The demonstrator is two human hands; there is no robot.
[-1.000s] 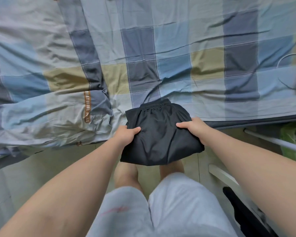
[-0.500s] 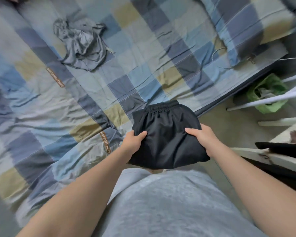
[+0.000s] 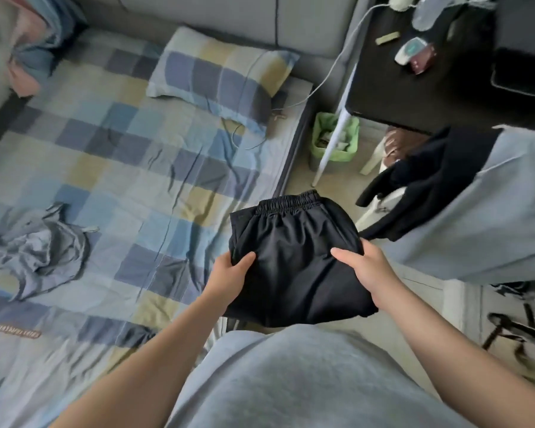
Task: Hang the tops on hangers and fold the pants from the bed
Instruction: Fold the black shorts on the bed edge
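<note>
Checked bed (image 3: 136, 156) alongside, left hand (image 3: 229, 273) and right hand (image 3: 368, 273) fingers pinching folded black pants (image 3: 294, 257)

The folded pants (image 3: 294, 261) are at frame centre between the left hand (image 3: 229, 274) and right hand (image 3: 369, 273), a crumpled top (image 3: 40, 251) lies on the bed (image 3: 130, 168) at the left edge.

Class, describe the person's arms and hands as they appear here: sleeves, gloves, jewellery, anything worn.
Both forearms are bare, no sleeves in view. The left hand and right hand wear no gloves; no rings, watch or bands show. A light grey top covers the torso.
</note>
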